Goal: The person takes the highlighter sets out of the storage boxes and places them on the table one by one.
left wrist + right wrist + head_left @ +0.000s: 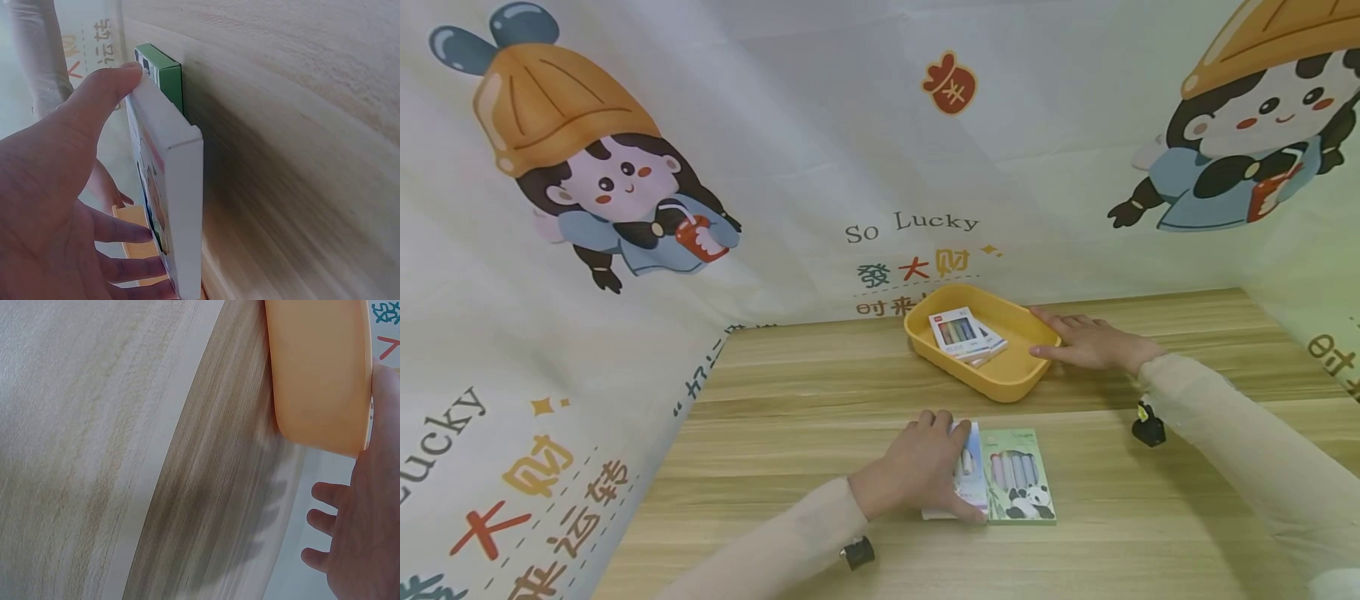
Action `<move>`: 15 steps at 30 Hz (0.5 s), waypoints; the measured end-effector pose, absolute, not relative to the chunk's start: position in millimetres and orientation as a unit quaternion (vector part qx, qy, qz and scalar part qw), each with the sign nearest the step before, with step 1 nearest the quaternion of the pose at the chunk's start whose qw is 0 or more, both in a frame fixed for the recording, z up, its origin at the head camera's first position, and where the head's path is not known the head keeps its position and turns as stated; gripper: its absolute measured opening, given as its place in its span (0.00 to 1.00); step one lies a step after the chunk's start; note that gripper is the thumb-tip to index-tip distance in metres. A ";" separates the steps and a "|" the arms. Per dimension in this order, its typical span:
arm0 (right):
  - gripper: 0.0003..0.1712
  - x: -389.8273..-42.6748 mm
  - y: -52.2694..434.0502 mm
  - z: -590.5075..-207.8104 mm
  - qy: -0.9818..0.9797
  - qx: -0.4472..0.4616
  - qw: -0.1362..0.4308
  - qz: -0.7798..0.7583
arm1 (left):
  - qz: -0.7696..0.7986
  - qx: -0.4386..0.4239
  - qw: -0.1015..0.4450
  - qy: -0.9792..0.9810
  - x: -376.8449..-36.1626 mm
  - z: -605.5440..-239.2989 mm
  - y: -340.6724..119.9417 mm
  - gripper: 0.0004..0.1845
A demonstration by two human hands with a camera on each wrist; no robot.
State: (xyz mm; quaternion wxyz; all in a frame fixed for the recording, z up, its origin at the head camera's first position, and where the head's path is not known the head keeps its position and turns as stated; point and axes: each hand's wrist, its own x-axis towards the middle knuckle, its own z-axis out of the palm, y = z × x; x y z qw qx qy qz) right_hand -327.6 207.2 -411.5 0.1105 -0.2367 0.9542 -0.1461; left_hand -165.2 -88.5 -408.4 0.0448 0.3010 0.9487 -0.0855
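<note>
A small staged recording booth is shown rather than a lived-in room. A light wood-grain worktop [820, 392] is enclosed on the left, far and right sides by hung fabric backdrops [790, 133] printed with cartoon girls in orange hats, "So Lucky" lettering and Chinese characters. Only a yellow tray [992, 385] and boxed stationery packs [1021, 475] are laid out on it.

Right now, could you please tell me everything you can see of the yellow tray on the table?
The yellow tray is a shallow, rounded-corner rectangle that looks like smooth matte plastic, with a low raised rim. It sits flat on the wooden table, turned at an angle, near the printed backdrop. Inside lie small flat packs, stacked loosely, the top one showing coloured sticks. The right hand rests against its far right rim with fingers straight. The left hand is apart from it.
</note>
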 end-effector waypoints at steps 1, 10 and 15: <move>0.50 -327.4 207.1 -411.5 0.954 -0.235 0.112 -0.147 | -0.085 0.301 0.045 0.949 -165.4 -409.2 -88.6 0.63; 0.50 -328.6 207.0 -412.4 0.954 -0.234 0.114 -0.147 | -0.079 0.295 0.057 0.950 -166.5 -413.2 -88.3 0.63; 0.50 -329.2 207.5 -413.7 0.955 -0.235 0.113 -0.144 | -0.078 0.295 0.059 0.951 -166.4 -413.4 -88.2 0.62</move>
